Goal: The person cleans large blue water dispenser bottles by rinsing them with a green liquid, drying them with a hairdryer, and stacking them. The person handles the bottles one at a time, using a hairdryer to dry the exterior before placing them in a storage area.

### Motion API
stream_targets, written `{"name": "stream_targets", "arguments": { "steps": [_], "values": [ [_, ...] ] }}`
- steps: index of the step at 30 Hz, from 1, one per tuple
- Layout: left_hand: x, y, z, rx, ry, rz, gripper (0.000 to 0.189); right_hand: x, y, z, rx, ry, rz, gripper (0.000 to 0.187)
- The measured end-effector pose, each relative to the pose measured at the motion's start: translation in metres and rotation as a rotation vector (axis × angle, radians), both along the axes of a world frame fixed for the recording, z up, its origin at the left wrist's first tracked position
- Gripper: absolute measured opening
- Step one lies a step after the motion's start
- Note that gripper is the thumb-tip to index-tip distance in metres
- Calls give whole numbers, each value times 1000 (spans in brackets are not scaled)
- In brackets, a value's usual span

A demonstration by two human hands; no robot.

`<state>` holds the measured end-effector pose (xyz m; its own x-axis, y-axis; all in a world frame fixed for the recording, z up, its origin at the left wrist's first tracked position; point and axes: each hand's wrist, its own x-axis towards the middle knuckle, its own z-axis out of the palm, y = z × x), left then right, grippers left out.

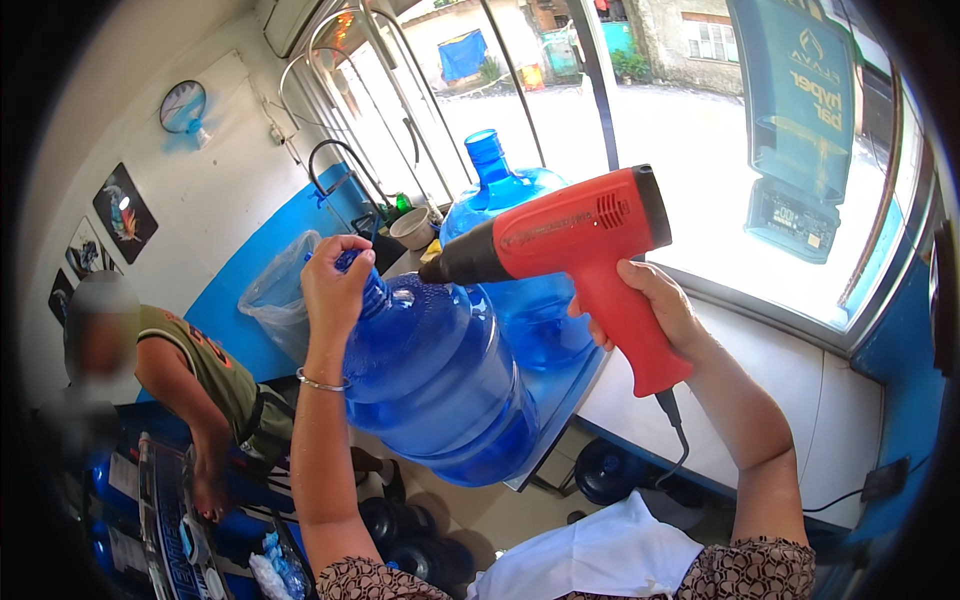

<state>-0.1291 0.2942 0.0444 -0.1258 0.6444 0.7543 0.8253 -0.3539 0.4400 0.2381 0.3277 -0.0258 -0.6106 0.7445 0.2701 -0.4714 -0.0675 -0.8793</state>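
Observation:
A large blue plastic water jug (442,367) stands tilted in the view on a table, its neck towards the upper left. My left hand (335,281) has its fingers around the cap at the top of the neck. A red heat gun (577,240) with a black nozzle is gripped by its handle in my right hand (660,307). The nozzle tip points left, close to the jug's shoulder and neck. Whether the gun is running cannot be seen. Behind stands a second blue jug (536,322), its neck upright and uncapped.
Below the table lie several more jugs (611,469). The gun's cord (684,450) hangs beside a white tiled ledge (780,405). At the left a person (202,375) bends over. A clear plastic bag (281,289), a bowl (411,229) and curved taps are beyond the jugs, near the window.

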Motion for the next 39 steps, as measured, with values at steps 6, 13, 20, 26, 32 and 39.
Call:
{"name": "stream_targets", "arguments": {
  "steps": [6, 13, 20, 26, 32, 39],
  "values": [
    [-42, 18, 17, -338, -320, -933, 20, -7, 4, 1, -22, 63, 39, 64],
    [-40, -54, 51, 411, -158, -258, 35, -11, 4, 5, -5, 189, 15, 66],
    [31, -141, 4, 715, 136, -185, 24, 4, -12, 1, 7, 117, 187, 52],
    [135, -130, -49, 702, 168, -294, 18, 14, -27, -4, 69, 157, 109, 54],
    [217, -132, -111, 313, -13, -522, 13, 122, -82, -52, 108, 66, -105, 33],
    [279, -114, -184, -227, -144, -688, 8, 287, -158, -204, 263, -928, -1092, 63]
  ]
}}
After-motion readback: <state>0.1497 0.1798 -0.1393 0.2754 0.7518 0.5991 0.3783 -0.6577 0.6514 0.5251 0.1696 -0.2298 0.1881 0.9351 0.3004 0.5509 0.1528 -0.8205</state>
